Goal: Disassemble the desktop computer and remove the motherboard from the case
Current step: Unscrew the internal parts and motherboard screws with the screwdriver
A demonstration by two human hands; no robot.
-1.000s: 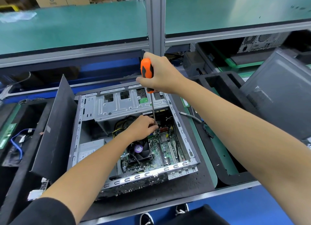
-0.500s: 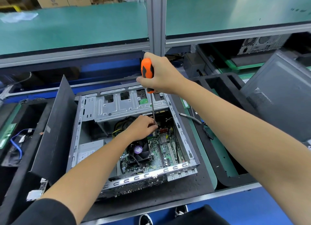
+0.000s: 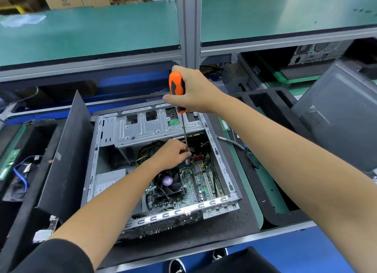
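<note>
An open desktop case (image 3: 221, 164) lies on a black foam mat. Inside it sits the green motherboard (image 3: 201, 181) with a black CPU fan (image 3: 168, 181). My right hand (image 3: 195, 91) grips the orange and black handle of a long screwdriver (image 3: 177, 89), held upright above the case. Its thin shaft runs down to the board's far end. My left hand (image 3: 172, 154) reaches into the case and pinches the shaft near its tip, which is hidden behind the fingers. A silver drive cage (image 3: 146, 130) spans the case's far side.
A black side panel (image 3: 67, 160) leans against the case's left. A grey computer cover (image 3: 342, 117) stands at the right. Foam trays with cables and memory sticks (image 3: 8, 162) lie left. A green shelf (image 3: 91, 28) and metal post (image 3: 188, 28) rise behind.
Almost nothing has moved. Both hands stay on the screwdriver at the same spot on the board, with only a slight shift of the view.
</note>
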